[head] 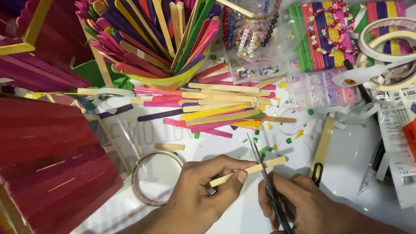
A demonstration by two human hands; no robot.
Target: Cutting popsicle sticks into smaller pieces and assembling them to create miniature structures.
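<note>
The scissors show only their blades; the handles sit inside the right hand, whose wrist runs off the near edge. The left hand covers the near end of the plain wooden stick, and its forearm is cut by the same edge. The red stick-built box at the left passes out of frame on two sides. The tape rolls at the far right are clipped by the right edge. Beads in the clear compartment box are too small to tell apart.
</note>
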